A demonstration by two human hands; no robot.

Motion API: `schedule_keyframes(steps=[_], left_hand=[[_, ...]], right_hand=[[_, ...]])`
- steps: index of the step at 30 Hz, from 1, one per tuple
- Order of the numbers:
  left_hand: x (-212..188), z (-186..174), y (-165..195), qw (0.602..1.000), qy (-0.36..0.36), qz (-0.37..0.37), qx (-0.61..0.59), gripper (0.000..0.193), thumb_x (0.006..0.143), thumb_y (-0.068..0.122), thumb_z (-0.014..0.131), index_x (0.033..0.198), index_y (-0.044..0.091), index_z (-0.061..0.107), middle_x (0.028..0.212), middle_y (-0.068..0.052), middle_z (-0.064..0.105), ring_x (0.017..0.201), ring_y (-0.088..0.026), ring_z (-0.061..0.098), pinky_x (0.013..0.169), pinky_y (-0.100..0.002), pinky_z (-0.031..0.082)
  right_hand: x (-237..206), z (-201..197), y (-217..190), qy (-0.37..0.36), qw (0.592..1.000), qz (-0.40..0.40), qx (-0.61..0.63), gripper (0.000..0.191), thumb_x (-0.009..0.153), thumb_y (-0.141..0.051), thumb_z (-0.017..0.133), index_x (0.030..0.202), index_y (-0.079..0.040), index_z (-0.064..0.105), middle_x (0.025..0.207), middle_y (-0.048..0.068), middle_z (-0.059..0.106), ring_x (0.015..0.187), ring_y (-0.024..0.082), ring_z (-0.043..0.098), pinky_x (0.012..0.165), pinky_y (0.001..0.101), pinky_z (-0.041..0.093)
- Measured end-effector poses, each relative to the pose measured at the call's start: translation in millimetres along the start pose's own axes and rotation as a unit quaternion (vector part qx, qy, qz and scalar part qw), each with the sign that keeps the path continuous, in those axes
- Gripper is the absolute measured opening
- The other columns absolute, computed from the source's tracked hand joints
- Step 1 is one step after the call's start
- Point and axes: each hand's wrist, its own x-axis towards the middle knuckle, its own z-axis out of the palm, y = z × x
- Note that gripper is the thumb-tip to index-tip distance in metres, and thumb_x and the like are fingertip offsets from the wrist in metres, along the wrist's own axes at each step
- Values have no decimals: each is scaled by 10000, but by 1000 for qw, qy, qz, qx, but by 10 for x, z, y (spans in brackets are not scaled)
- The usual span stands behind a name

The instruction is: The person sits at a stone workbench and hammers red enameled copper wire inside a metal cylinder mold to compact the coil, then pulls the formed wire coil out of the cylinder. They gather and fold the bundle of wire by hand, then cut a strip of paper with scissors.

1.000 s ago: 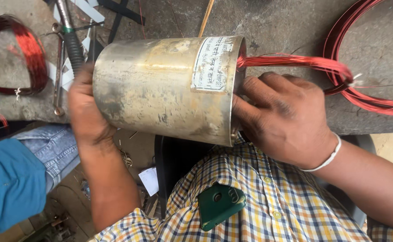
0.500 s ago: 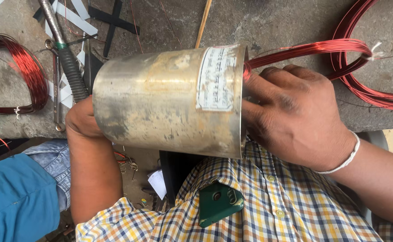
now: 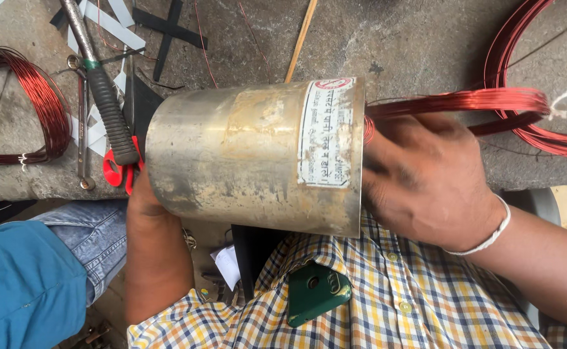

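Lying on its side across the middle of the head view, a dull brass-coloured metal cylinder (image 3: 251, 158) is held between the person's two hands, just above the near edge of the rough grey counter (image 3: 413, 39). A white paper label (image 3: 327, 132) wraps around its right end. The left hand (image 3: 142, 194) sits at the cylinder's left end and is mostly hidden behind it, so whether its fingers are closed there cannot be told. The right hand (image 3: 426, 178) is pressed against the open right end, its fingers curled in towards the rim and blurred; a white band circles that wrist. A bundle of red copper wire (image 3: 464, 102) runs from the cylinder's right mouth out to the right, passing just above the right hand and joining a larger red wire coil (image 3: 542, 139) lying on the counter. On the far left lies another red wire loop (image 3: 34, 103). A hammer with a black grip (image 3: 102, 90) rests diagonally to the left of the cylinder, with red-handled scissors (image 3: 117, 171) just beside its near end. At the near left, another person's blue-clad knee (image 3: 25, 284) shows.
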Motion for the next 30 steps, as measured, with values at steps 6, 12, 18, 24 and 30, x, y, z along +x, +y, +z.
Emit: schedule_keyframes(steps=[6, 12, 18, 24, 30], left_hand=[[12, 62, -41, 999, 20, 27, 28, 498, 1045, 269, 578, 1414, -67, 558, 1425, -192, 623, 1318, -307, 636, 1126, -409, 509], [42, -32, 29, 916, -20, 176, 359, 488, 1055, 296, 518, 1378, -62, 589, 1388, -188, 649, 1291, -319, 668, 1093, -397, 527], [222, -199, 1, 909, -92, 229, 335, 384, 1076, 276, 634, 1263, -60, 637, 1242, -187, 698, 1148, -294, 718, 994, -372, 592], [284, -267, 189, 924, -127, 58, 356, 363, 951, 279, 661, 1219, 34, 681, 1167, -121, 736, 1043, -246, 728, 892, -336, 588], [313, -110, 509, 820, -128, -31, 557, 315, 955, 223, 721, 1229, 69, 689, 1076, -148, 747, 1005, -326, 727, 824, -386, 575]], right_hand=[[57, 63, -75, -24, 998, 61, -8, 243, 605, -193, 689, 828, -100, 680, 1114, 91, 690, 674, 261, 592, 568, 454, 488], [97, 84, -176, -14, 998, 58, -30, 232, 614, -177, 664, 827, -86, 661, 997, 93, 637, 760, 280, 617, 636, 468, 522], [153, 128, -212, -27, 997, 57, -50, 265, 657, -197, 714, 906, -108, 703, 985, 63, 625, 748, 259, 601, 609, 439, 496], [126, 142, -239, -42, 996, 33, -67, 355, 605, -251, 713, 936, -123, 718, 1023, 78, 642, 756, 269, 592, 592, 450, 498], [121, 158, -213, -39, 997, 24, -67, 373, 669, -225, 700, 1023, -115, 737, 1031, 70, 625, 867, 273, 622, 704, 443, 540]])
